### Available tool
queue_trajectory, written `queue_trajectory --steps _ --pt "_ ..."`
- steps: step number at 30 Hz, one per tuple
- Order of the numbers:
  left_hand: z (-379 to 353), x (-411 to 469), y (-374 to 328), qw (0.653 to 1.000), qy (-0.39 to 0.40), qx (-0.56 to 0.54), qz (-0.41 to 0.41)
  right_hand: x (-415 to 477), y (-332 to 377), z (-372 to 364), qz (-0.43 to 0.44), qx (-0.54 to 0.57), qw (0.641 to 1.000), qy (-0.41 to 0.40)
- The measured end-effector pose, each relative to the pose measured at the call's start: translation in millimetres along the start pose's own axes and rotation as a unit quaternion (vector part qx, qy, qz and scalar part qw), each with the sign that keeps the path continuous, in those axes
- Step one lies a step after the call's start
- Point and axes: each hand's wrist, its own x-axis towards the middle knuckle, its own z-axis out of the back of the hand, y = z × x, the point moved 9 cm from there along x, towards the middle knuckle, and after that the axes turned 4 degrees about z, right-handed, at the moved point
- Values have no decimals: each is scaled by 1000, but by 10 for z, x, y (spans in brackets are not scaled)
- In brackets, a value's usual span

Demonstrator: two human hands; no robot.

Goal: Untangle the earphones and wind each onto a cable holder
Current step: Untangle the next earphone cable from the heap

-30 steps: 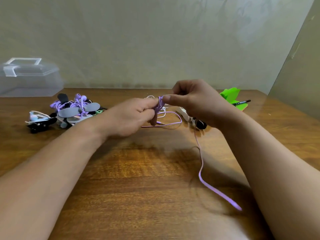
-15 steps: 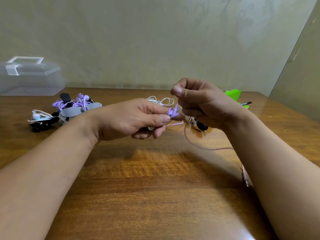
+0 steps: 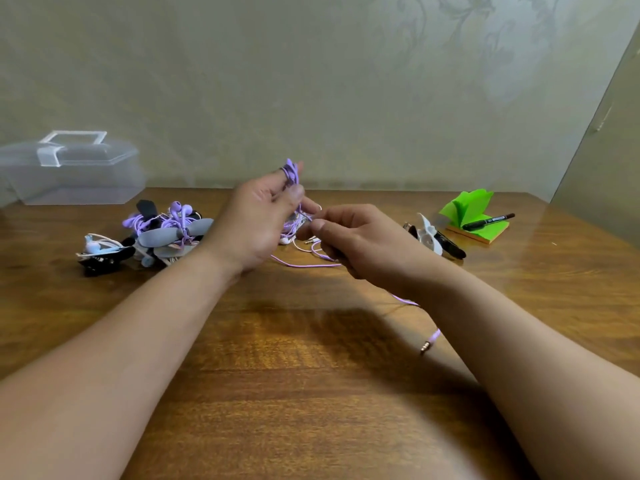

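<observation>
Purple earphones (image 3: 291,173) are bunched in your left hand (image 3: 258,220), raised over a glossy wooden counter (image 3: 294,375) against a patterned wall (image 3: 346,81). Your right hand (image 3: 353,244) pinches their cord. Counted: one clear box (image 3: 69,174), one green notepad (image 3: 474,216), one pen (image 3: 488,221), and one pile of wound sets (image 3: 166,230).
</observation>
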Motion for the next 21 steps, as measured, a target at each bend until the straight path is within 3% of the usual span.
queue_trajectory --steps 3,6,8,12,16,18,21 --pt "-51 7 82 989 42 140 -32 5 84 195 21 -145 988 -49" --pt "-186 -55 86 951 114 283 -48 -7 96 432 22 -171 981 -89" --pt "-303 -145 72 938 175 299 -31 -5 126 533 37 -153 983 -89" --pt "-523 -372 -94 936 306 171 14 9 142 591 61 17 996 -70" --pt "-629 -495 -321 928 370 -51 14 18 20 406 14 242 970 -23" --pt "-640 -486 -362 920 357 -161 24 42 -41 266 8 266 964 -2" --pt "-493 -303 -324 938 249 -238 25 58 -134 81 -15 243 970 19"
